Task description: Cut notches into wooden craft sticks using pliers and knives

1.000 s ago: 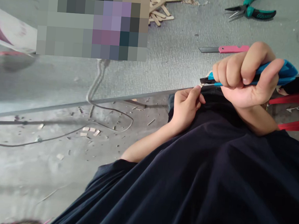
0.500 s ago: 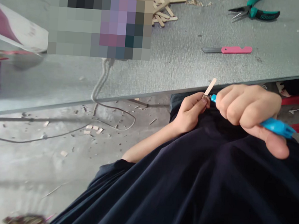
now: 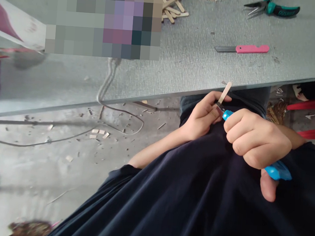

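Note:
My left hand is closed in a pinch on the lower end of a flat wooden craft stick, just in front of the table edge. The stick's rounded end points up and slightly right. My right hand wraps round the blue-handled pliers, its thumb at the rear end of the handles. Their small metal jaws meet the stick by my left fingertips. Whether the jaws grip it I cannot tell.
On the grey table lie a pink-handled knife, green-and-black needle-nose pliers and a pile of craft sticks. A cord hangs over the edge. Wood scraps litter the floor. A red stool stands at right.
My right hand has come lower and tilted, with the rear of the blue-handled pliers swinging down and left. My left index finger now stretches out behind the stick.

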`<state>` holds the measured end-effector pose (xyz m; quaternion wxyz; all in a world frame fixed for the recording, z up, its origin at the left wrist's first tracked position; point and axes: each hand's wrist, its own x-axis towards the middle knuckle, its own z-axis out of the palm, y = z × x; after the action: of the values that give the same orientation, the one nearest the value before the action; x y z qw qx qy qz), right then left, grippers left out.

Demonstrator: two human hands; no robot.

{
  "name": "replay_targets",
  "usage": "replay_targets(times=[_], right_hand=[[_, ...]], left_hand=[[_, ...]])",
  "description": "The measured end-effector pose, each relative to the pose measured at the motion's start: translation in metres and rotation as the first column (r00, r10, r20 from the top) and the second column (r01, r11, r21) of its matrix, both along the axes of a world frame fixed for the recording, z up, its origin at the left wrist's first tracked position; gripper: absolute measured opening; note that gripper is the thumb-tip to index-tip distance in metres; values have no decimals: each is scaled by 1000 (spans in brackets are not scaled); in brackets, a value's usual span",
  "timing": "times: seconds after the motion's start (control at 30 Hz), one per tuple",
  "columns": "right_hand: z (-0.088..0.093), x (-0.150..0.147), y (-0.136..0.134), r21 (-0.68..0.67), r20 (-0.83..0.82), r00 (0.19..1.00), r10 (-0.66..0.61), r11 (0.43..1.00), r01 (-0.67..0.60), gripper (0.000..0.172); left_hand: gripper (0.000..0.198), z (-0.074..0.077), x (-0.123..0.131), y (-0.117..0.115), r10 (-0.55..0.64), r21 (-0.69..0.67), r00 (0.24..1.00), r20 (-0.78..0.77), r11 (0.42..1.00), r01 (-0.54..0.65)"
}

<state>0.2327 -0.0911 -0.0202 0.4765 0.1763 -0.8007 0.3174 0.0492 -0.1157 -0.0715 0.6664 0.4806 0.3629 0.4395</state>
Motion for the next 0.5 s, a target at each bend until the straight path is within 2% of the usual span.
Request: replay_targets(times=[0.2,0.3,0.47,0.5], right_hand=[[-1,0,0,-28,35,999,19,999,-18,80],[-1,1,0,-21,62,998,14,1000,-13,78],[-2,3,-2,-16,37,999,9,1000,-8,80],[-2,4,-2,-5,97,995,-22,1000,23,81]], left_hand=[[52,1,-3,7,-83,-100,988,130,990,97],[52,0,-4,10,-87,-94,978,188,990,106],[62,-2,-2,12,-65,-52,985,158,996,74],[64,-1,-2,12,-64,-60,986,153,995,74]])
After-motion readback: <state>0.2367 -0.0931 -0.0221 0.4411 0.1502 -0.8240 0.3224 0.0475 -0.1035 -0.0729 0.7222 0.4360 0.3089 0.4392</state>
